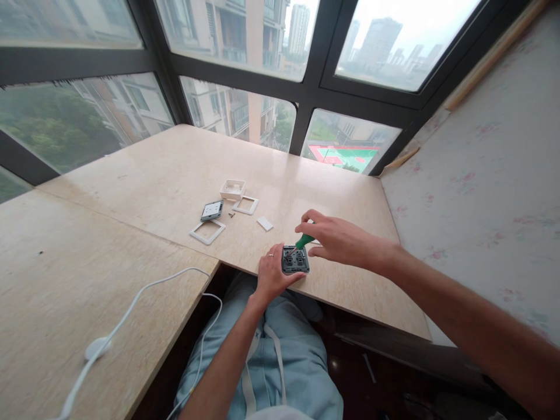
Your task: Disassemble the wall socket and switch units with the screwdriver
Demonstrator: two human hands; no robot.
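Note:
A dark grey wall switch module [296,261] lies at the front edge of the stone-like counter. My left hand [272,273] grips its left and near sides, with the thumb along the bottom edge. In my right hand [322,233] is a screwdriver [305,240] with a green handle, held tilted, its shaft pointing down to the left onto the module's face. Whether the tip sits in a screw is too small to tell. A white rocker plate [265,223] rests flat just beyond the module.
Farther left are a white back box [233,189], two white frames [207,231] [245,205], a socket module [212,210] and small screws [231,214]. A white cable [144,287] with a round white piece [98,348] crosses the left counter. Windows stand behind; a papered wall [476,192] borders the right.

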